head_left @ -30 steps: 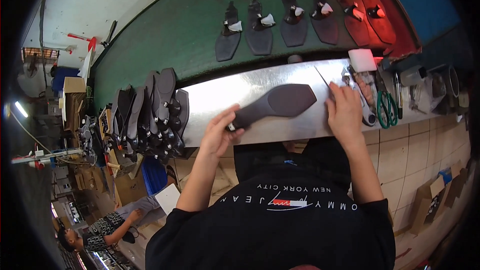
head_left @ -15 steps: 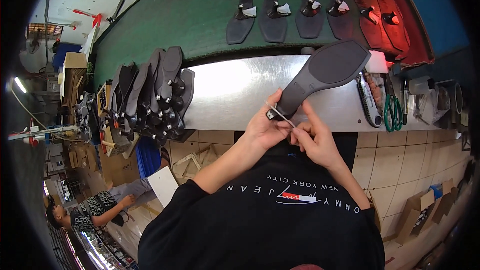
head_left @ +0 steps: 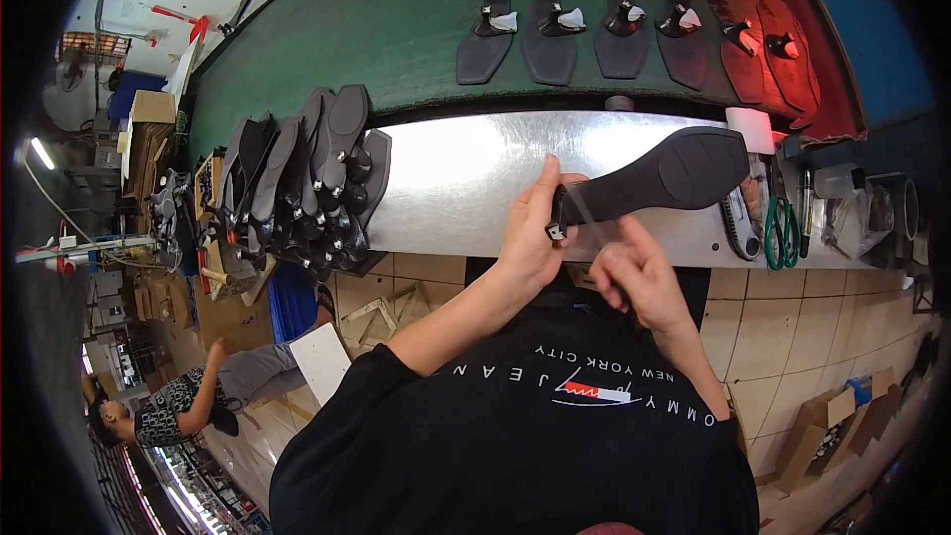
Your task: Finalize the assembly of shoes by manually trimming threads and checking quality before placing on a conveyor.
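Note:
A black high-heeled sandal [head_left: 659,173] lies sideways over the metal ledge, its sole tipped and its toe pointing right. My left hand [head_left: 533,228] is closed around its heel end, thumb up beside it. A small heel with a pale tip shows at the wrist side of the grip. From the heel a thin pale strip [head_left: 586,213], smeared by motion, runs down toward my right hand [head_left: 637,275]. The fingers of that hand are curled with the index partly raised, just below the sandal; the strip's end seems pinched there.
Several black sandals [head_left: 332,178] are piled at the left of the metal ledge [head_left: 446,168]. More stand in a row on the green belt [head_left: 396,50]. Green-handled scissors [head_left: 782,233], a cutter [head_left: 738,223] and a white roll [head_left: 750,129] lie right. A person [head_left: 178,401] sits or stands far left.
The sandal has swung down to lie nearer level and rolled. My right hand has drawn down and away from the heel, the strip now blurred. The far person's arm has shifted.

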`<state>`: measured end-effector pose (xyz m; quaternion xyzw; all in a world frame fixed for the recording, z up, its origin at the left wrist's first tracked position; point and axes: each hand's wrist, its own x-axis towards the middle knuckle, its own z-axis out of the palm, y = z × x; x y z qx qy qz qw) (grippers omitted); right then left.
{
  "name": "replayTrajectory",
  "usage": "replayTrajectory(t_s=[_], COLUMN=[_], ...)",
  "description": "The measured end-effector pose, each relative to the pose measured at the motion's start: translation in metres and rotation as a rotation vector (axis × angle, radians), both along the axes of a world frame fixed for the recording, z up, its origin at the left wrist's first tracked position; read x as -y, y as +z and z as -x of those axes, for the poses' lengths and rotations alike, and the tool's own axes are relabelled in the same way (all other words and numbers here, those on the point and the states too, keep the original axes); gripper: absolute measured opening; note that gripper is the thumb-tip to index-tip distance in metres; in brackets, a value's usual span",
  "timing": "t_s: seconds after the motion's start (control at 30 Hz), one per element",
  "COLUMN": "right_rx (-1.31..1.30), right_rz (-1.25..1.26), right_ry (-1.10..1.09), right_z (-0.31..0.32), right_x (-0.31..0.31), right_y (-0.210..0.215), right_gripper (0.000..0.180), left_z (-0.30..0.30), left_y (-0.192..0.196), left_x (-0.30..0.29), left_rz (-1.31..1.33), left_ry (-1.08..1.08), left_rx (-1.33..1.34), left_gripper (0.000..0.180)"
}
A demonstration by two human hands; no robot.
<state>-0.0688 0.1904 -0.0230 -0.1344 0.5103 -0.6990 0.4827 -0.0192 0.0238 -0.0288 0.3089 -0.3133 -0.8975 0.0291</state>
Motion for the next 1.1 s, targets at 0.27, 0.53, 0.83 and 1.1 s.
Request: replayTrajectory(t_s=[0.27,0.53,0.83,1.1], right_rx=[0.416,-0.209,-1.038,-1.114], right_rz=[0.118,-0.098,-0.066,-0.056], right_ry=[-0.150,-0.019,-0.190,-0.146], right_z=[-0.009,-0.003,-0.008,-0.013], right_x=[0.009,0.009,0.026,0.019], right_y=[0.000,0.006,0.007,0.016], right_gripper=[0.036,0.019,0.006,0.010], left_z=[0.005,0.004,0.004,0.014], left_y=[0.002,0.006,0.023,0.024], left_x=[-0.004,0.008,0.018,0.020], left_rz=[0.676,0.626,0.846,-0.223], left_ry=[0.167,0.182,0.074,0.084], left_rx=[-0.181,-0.166,-0.165,-0.194], left_gripper=[0.071,0.079,0.100,0.051])
